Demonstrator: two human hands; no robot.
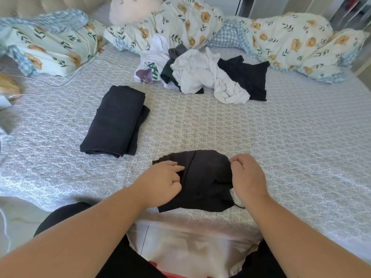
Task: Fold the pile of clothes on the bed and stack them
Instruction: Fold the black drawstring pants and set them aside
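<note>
green lettering on white printed tee [149, 66] in pile, not legible; 1 small black garment [202, 181] flat on patterned bed sheet [281, 147] near front edge, dark, partly folded; left hand [162, 182] on its left side, fingers curled, pinching cloth; right hand [246, 175] at its right edge, fingertips pinching fabric; 1 folded black stack [115, 121] left of centre, well apart; unfolded pile [202, 74] behind: roughly 2 white, 3 dark pieces; floral duvet [200, 21] bunched at back
</note>
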